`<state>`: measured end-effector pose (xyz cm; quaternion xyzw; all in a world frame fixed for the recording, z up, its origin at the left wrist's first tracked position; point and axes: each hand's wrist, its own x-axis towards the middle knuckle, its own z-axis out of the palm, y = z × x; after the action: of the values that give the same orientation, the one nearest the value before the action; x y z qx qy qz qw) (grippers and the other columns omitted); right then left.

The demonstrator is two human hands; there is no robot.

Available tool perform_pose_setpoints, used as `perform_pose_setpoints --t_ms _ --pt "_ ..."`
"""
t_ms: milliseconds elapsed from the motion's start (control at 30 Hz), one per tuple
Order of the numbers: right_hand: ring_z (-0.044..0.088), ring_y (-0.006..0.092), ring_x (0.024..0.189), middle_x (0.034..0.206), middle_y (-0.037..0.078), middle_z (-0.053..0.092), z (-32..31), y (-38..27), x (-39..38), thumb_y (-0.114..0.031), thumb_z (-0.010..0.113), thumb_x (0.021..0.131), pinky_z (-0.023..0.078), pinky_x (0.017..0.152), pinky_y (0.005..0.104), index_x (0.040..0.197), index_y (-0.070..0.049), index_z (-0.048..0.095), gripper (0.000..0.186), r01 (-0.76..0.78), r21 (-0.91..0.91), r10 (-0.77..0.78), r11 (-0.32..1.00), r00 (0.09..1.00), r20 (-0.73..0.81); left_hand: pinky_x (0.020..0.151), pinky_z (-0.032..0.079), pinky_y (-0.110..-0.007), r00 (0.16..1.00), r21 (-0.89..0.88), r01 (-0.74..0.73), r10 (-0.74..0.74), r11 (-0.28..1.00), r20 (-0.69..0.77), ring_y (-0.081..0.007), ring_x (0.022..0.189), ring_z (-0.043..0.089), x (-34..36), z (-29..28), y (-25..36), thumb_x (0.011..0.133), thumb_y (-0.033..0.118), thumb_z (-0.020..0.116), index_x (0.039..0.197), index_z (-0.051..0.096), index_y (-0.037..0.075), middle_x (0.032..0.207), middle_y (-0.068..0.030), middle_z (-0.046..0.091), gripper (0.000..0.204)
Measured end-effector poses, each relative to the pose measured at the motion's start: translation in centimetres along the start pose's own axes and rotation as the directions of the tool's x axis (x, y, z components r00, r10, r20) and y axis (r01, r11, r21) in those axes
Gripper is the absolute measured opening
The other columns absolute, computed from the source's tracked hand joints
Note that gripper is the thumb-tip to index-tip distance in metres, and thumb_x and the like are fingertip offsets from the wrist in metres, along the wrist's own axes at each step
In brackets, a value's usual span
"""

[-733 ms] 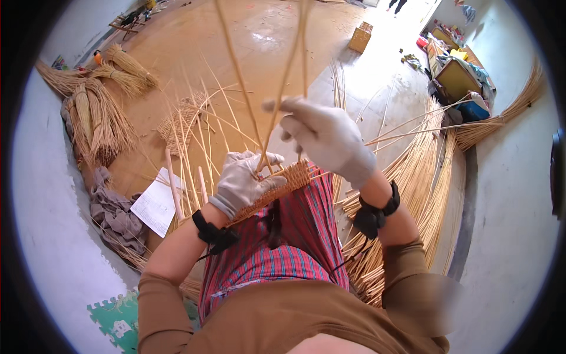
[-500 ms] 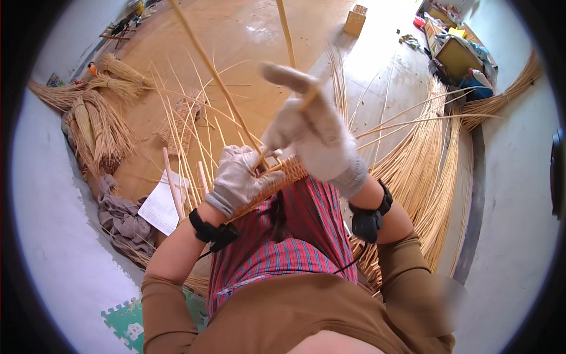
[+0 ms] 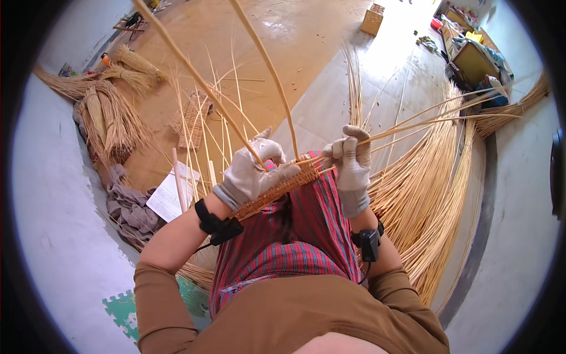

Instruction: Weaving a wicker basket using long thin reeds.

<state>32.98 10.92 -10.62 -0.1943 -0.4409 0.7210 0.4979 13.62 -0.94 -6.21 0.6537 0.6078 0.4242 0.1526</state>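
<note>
At the far left, tied straw bundles [image 3: 115, 121] are lying on the floor, with a crumpled grey cloth [image 3: 131, 203] resting nearer the person. Just right of the cloth, a white sheet [image 3: 168, 197] is lying partly behind loose stems, and a woven panel [image 3: 191, 123] is lying farther off. The gloved left grip [image 3: 250, 171] is clasping a narrow woven band [image 3: 289, 187], its thumb lying along the upper edge. The band is slanting above the red striped cloth [image 3: 306, 227] on the person's lap, between the two hands. Two thick rods [image 3: 270, 65] are rising from the band, leaning left. Just beyond the band's right end, the gloved right grip [image 3: 352, 171] is pinching thin strands [image 3: 407, 123] that are running from the band toward the right. Farther right, long pale stems [image 3: 433, 183] are spreading over the floor.
</note>
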Motion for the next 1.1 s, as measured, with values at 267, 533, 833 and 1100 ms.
perform_pose_setpoints --t_ms 267,533,833,1100 --pt "0.055 0.0156 0.079 0.081 0.002 0.052 0.6 -0.1 -0.7 -0.018 0.048 0.112 0.054 0.079 0.036 0.128 -0.009 0.051 0.019 0.069 -0.001 -0.069 0.998 0.997 0.032 0.117 0.036 -0.055 0.984 0.036 0.169 -0.171 0.985 0.053 -0.0304 0.082 0.07 0.4 0.4 2.0 0.088 0.034 0.079 0.085 0.072 0.005 0.08 -0.0106 0.071 0.029" --pt "0.067 0.0209 0.093 0.095 0.01 0.066 0.9 -0.6 -3.5 -0.012 0.05 0.11 0.056 0.088 0.0395 0.123 -0.004 0.055 0.016 0.413 -0.3 -0.375 0.86 0.91 0.177 0.076 0.05 -0.047 0.976 0.145 0.214 -0.217 0.966 0.004 -0.0325 0.078 0.064 0.5 1.2 1.7 0.085 0.047 0.079 0.076 0.072 0.006 0.071 -0.0143 0.067 0.043" --pt "0.071 0.0227 0.099 0.104 0.018 0.074 3.1 -4.9 3.0 -0.018 0.05 0.108 0.056 0.089 0.0368 0.115 0.0 0.07 0.027 0.09 -0.581 0.164 0.809 0.914 0.37 0.089 0.05 -0.049 0.976 0.01 0.211 -0.21 0.977 -0.059 -0.034 0.085 0.066 -0.1 1.2 1.7 0.084 0.045 0.082 0.1 0.068 0.011 0.085 -0.0146 0.069 0.04" --pt "0.071 0.0285 0.09 0.098 0.014 0.075 7.3 -2.2 10.6 -0.023 0.062 0.1 0.056 0.082 0.038 0.117 -0.004 0.07 0.027 0.427 -0.845 0.461 0.323 0.709 0.534 0.098 0.045 -0.045 0.999 0.066 0.008 -0.005 0.998 -0.043 -0.0338 0.104 0.066 0.2 0.9 2.2 0.087 0.042 0.078 0.115 0.072 0.015 0.11 -0.0129 0.072 0.039"
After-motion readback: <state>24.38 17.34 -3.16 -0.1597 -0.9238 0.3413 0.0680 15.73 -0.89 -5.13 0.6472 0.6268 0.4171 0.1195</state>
